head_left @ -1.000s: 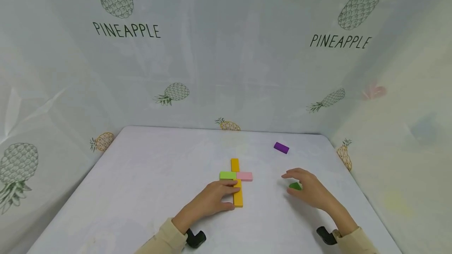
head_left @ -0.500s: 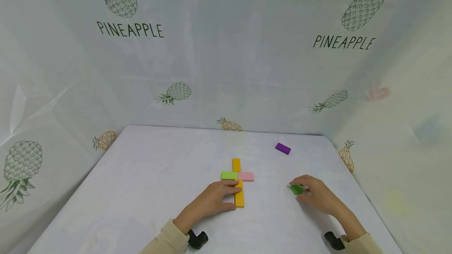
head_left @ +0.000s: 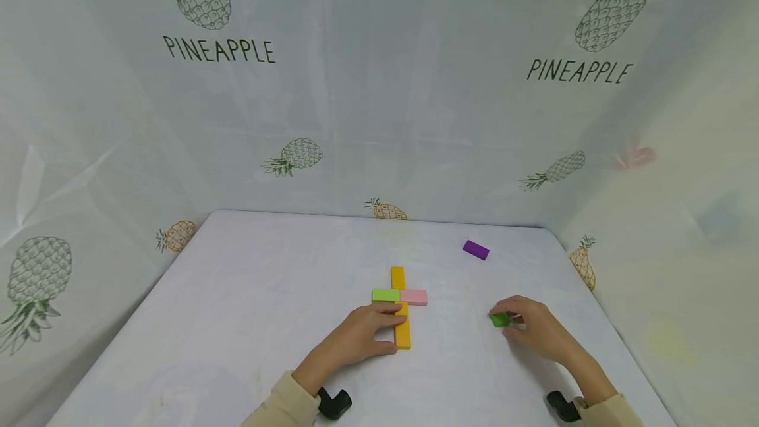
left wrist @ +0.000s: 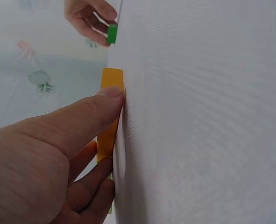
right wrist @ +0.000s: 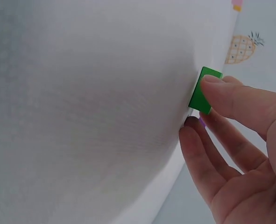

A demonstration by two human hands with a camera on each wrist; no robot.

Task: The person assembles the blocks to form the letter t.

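Note:
In the head view, a long yellow block lies below a light green block and a pink block set side by side. Another yellow block extends beyond them, the four colours forming a cross. My left hand holds the near yellow block, thumb by its near end, fingers over its side and top. Out to the right, my right hand pinches a small green block. The right wrist view shows the thumb on the face of this green block, with the lower fingers by the tabletop.
A purple block lies toward the back right of the white table. Pineapple-printed curtain hangs behind and at both sides. Black wrist mounts sit by both sleeves.
My right hand has lowered and moved slightly right, its fingers closing around the green block. The left hand keeps its place on the yellow block. The view has shifted slightly.

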